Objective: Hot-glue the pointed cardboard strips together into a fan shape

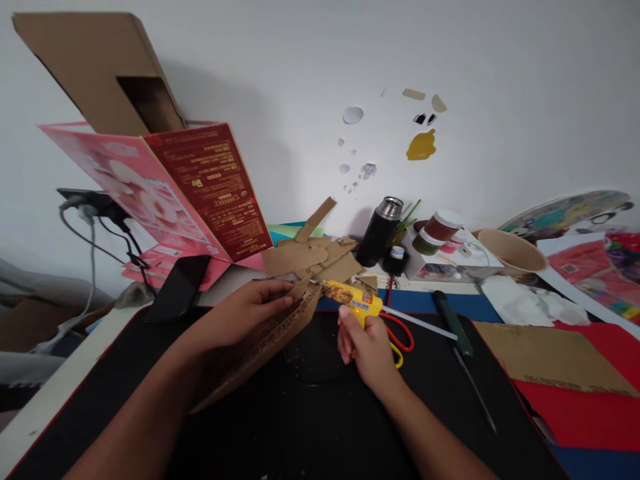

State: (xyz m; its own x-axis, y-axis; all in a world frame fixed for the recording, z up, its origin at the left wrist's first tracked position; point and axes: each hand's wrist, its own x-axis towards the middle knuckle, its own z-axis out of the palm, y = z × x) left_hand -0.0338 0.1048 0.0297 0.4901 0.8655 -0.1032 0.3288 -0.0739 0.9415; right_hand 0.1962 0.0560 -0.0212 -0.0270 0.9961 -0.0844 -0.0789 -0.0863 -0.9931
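Observation:
My right hand [367, 343] is wrapped round the grip of a yellow hot glue gun [353, 297]. A clear glue stick [419, 323] pokes out of its back end. The gun's nozzle points left and meets, or nearly meets, the edge of a long curved piece of cardboard [260, 348]. My left hand [253, 310] grips that piece near its upper end, tilted above the black mat. Just beyond the nozzle lie several cut cardboard scraps [295, 258]. Scissors with red and yellow handles [400, 333] rest on the mat, partly hidden behind my right hand.
A green-handled knife [453, 323] lies on the black mat [310, 433] at the right. Behind stand a black thermos [380, 230] and paint jars [440, 230]. A pink and red box [200, 193] and a phone [179, 288] are at the left. Flat cardboard [555, 357] lies on red sheets.

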